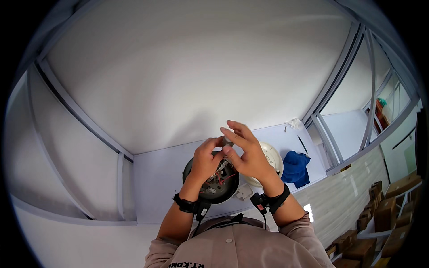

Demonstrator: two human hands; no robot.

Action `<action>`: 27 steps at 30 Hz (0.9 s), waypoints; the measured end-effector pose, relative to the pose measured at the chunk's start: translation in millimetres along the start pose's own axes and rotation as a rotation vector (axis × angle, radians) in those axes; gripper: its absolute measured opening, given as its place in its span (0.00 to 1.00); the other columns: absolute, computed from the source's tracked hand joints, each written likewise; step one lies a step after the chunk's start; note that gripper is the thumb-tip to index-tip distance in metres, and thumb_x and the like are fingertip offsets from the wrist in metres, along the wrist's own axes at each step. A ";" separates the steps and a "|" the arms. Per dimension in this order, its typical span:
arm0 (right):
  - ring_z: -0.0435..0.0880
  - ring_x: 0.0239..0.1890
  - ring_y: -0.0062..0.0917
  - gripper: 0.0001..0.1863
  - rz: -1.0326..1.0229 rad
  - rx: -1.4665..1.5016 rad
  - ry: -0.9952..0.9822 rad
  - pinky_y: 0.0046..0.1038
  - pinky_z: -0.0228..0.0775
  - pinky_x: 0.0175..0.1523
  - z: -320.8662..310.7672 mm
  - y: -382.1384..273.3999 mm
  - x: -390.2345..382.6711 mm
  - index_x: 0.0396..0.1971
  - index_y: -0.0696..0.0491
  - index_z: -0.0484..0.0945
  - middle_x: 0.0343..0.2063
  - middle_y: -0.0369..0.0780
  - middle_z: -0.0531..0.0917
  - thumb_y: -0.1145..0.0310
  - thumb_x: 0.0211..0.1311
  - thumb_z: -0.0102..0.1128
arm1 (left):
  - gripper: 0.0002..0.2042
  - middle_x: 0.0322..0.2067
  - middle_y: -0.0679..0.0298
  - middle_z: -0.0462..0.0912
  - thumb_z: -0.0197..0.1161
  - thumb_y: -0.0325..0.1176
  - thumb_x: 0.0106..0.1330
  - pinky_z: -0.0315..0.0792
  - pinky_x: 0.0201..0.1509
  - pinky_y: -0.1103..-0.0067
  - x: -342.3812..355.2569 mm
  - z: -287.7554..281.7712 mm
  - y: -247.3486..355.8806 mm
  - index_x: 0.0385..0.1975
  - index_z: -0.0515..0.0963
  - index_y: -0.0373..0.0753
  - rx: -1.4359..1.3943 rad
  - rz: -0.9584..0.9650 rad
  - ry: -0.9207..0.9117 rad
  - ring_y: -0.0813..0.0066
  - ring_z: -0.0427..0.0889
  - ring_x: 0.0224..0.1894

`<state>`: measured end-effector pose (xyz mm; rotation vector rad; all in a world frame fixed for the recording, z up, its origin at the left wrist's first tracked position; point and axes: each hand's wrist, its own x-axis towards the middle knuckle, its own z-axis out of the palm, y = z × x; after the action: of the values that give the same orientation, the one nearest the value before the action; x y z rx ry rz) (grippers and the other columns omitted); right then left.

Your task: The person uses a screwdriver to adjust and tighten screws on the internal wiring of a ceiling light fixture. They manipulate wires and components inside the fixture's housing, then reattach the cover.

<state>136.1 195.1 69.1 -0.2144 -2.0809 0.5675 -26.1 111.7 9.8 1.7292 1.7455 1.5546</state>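
Observation:
Both of my hands meet above a dark round bowl-shaped housing (228, 189), with red wires and metal parts inside it. A small grey rounded part (228, 141) shows between my fingertips, mostly hidden. My left hand (204, 161) pinches it from the left side. From the right, my right hand (250, 155) has its thumb and curved fingers around the same part, its upper fingers raised. Partly behind my right hand and wrist lies a cream-white round cover (271, 154). A small white block-like piece (243, 192) sits beside the dark housing.
To the right of the cover lies a crumpled blue cloth (296, 168). A thin dark rod (303, 144) and a white crumpled scrap (294, 123) are farther back on the white tabletop (154, 178). Metal frames flank the table; brown boxes (385, 214) stand at lower right.

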 end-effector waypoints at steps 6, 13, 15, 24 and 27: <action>0.88 0.48 0.39 0.33 0.212 -0.012 0.078 0.35 0.82 0.52 8.1 8.0 -10.2 0.66 0.53 0.79 0.46 0.47 0.85 0.71 0.59 0.79 | 0.19 0.41 0.55 0.87 0.71 0.27 0.66 0.81 0.50 0.68 2.4 6.2 3.0 0.57 0.82 0.36 0.053 0.077 0.041 0.54 0.88 0.46; 0.89 0.50 0.43 0.27 0.188 0.071 0.070 0.38 0.82 0.56 7.5 5.0 -4.5 0.65 0.55 0.77 0.51 0.50 0.86 0.77 0.66 0.70 | 0.18 0.53 0.49 0.88 0.66 0.26 0.71 0.81 0.54 0.67 -0.1 6.4 8.0 0.60 0.79 0.34 -0.145 -0.115 -0.110 0.51 0.89 0.54; 0.88 0.54 0.44 0.26 0.170 0.055 0.013 0.38 0.81 0.61 4.6 5.8 -3.4 0.65 0.56 0.78 0.55 0.49 0.86 0.80 0.67 0.67 | 0.18 0.54 0.50 0.88 0.66 0.25 0.71 0.81 0.55 0.68 -0.1 4.3 3.9 0.60 0.79 0.34 -0.150 -0.105 -0.092 0.52 0.89 0.55; 0.87 0.48 0.39 0.21 0.169 0.074 0.030 0.32 0.81 0.49 10.4 6.9 -8.3 0.58 0.54 0.85 0.50 0.46 0.84 0.77 0.65 0.70 | 0.18 0.50 0.53 0.90 0.73 0.25 0.65 0.81 0.57 0.67 3.4 5.8 1.3 0.55 0.81 0.34 -0.026 -0.119 0.024 0.56 0.90 0.55; 0.87 0.48 0.41 0.24 0.214 0.121 0.029 0.35 0.81 0.47 8.7 6.1 -4.5 0.61 0.53 0.83 0.51 0.47 0.84 0.78 0.64 0.70 | 0.20 0.50 0.52 0.90 0.73 0.26 0.65 0.81 0.58 0.67 3.5 10.1 3.6 0.57 0.81 0.35 -0.014 -0.047 0.073 0.55 0.89 0.57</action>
<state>130.8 196.1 58.8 -0.3756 -2.0011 0.8127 -17.3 118.6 10.2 1.6317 1.7915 1.6256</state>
